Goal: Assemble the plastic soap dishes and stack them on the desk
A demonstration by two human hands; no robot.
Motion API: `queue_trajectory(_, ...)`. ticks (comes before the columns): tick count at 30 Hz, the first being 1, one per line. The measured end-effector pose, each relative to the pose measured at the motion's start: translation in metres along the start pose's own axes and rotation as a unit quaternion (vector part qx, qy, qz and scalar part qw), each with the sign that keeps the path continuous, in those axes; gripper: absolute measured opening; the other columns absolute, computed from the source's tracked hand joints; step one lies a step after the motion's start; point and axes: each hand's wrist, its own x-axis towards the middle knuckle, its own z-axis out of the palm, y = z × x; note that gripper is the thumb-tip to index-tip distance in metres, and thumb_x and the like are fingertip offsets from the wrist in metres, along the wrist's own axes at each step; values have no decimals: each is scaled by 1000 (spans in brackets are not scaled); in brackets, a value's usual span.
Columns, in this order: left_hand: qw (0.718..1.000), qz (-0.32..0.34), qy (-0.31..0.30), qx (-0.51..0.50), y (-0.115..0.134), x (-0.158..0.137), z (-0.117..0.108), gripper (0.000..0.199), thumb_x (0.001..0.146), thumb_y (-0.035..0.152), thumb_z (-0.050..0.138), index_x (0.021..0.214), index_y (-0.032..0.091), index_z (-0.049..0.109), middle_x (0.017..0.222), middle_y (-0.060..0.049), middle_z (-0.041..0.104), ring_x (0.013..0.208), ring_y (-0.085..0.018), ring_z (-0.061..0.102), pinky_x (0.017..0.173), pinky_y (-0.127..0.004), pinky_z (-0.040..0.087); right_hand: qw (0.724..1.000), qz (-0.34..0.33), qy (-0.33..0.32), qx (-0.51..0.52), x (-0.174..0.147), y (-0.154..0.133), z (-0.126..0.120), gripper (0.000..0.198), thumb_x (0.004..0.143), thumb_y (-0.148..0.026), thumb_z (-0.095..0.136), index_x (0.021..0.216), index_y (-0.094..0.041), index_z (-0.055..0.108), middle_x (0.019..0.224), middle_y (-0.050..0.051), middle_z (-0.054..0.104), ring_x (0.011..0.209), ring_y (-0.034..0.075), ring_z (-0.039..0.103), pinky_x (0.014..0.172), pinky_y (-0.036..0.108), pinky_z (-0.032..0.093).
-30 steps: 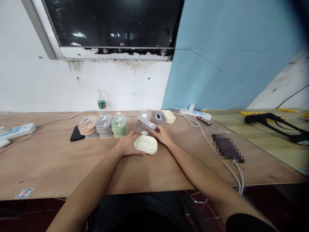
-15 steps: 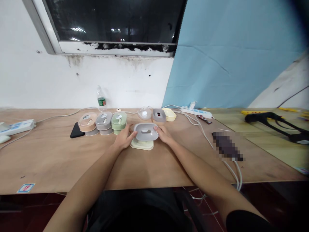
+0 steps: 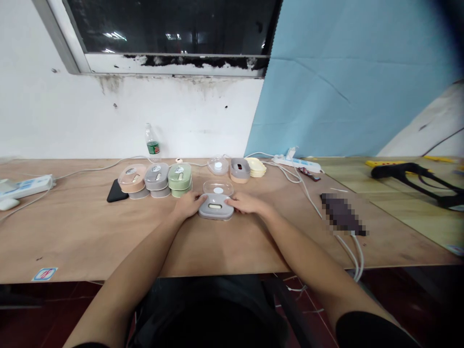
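Observation:
My left hand and my right hand hold the two ends of a grey slotted plastic tray low over the table. Thumbs lie on its top near the rim, with the other fingers curled at the sides and partly hidden. Through the oval slot a pale strip shows; the piece underneath is otherwise covered. Just behind the tray lies a clear lid with a white round sticker. To the left of my left hand stand lidded oval boxes in green, grey and peach, each stacked on another piece.
Farther back are another clear lid, an open grey-and-peach box and stacked cream trays. A black phone-like slab, a bottle, power strips with cables and a blurred dark object are around.
The grey tray has come down onto the cream tray, which it now covers, with both hands still at its ends. The clear lid behind it has come into view.

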Motion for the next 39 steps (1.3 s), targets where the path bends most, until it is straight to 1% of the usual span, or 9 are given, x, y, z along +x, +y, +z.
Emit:
queue_trajectory(8, 998, -19, 7, -66, -5, 5, 6, 49, 89, 49, 48, 126, 18, 60, 112, -8, 69, 99, -24, 64, 85, -32, 49, 999, 33, -36, 9, 2, -4, -4, 51, 82, -60, 48, 52, -19, 51, 39, -1, 48, 33, 10, 41, 39, 24, 32)
queue_trajectory(15, 1000, -7, -3, 19, -1, 1, 3, 39, 88, 49, 46, 94, 23, 73, 95, -6, 69, 93, -24, 63, 83, -34, 48, 999, 8, -19, 26, 6, 3, -2, 49, 72, -62, 60, 52, -19, 47, 40, -5, 44, 36, 8, 37, 40, 23, 24)
queue_trajectory(18, 999, -10, -2, 31, 1, -1, 2, 39, 88, 51, 44, 97, 24, 72, 98, -6, 68, 92, -23, 63, 80, -33, 49, 997, -22, 76, 21, 9, 7, 0, 43, 68, -57, 65, 58, -19, 50, 49, -5, 47, 45, 9, 40, 46, 22, 27)
queue_trajectory(22, 1000, 3, 4, 7, 2, -2, 2, 39, 91, 51, 42, 106, 26, 68, 101, -5, 69, 91, -23, 64, 76, -31, 48, 964, -60, 259, 25, 17, 19, -2, 29, 80, -38, 56, 99, -18, 61, 61, -4, 54, 57, 13, 48, 56, 24, 35)
queue_trajectory(24, 1000, -1, 14, 2, 1, -2, 3, 42, 91, 53, 41, 110, 25, 66, 102, -5, 69, 92, -23, 64, 76, -31, 48, 969, -60, 241, 7, 21, 27, -4, 35, 78, -26, 53, 112, -18, 59, 62, -4, 55, 58, 14, 50, 59, 25, 37)
queue_trajectory(27, 999, -24, 29, -1, 0, -2, 4, 51, 91, 57, 39, 118, 21, 61, 105, -8, 68, 96, -25, 63, 79, -33, 48, 984, -63, 162, -38, 24, 36, -4, 30, 74, -18, 54, 102, -19, 64, 66, -2, 59, 60, 14, 51, 61, 25, 38)
queue_trajectory(31, 998, -39, 40, -15, -1, -3, 4, 59, 91, 61, 35, 126, 17, 55, 107, -10, 67, 100, -26, 62, 84, -35, 47, 968, -121, 212, -52, 22, 33, -2, 13, 75, -29, 62, 82, -19, 62, 82, 3, 62, 77, 18, 55, 70, 28, 40)
queue_trajectory(35, 996, -35, 71, -31, 5, -5, 0, 63, 91, 59, 40, 139, 19, 40, 115, -10, 63, 107, -26, 59, 90, -37, 45, 942, -113, 315, 25, 18, 19, -3, 30, 75, -47, 65, 83, -19, 57, 82, 3, 59, 73, 17, 52, 67, 28, 40)
queue_trajectory(39, 989, 32, 136, -51, 14, -10, -8, 69, 90, 55, 46, 146, 21, 27, 126, -9, 57, 114, -25, 55, 96, -36, 42, 932, -115, 311, 145, 16, 2, 1, 39, 82, -58, 52, 89, -20, 55, 66, -2, 53, 59, 14, 48, 59, 26, 38)
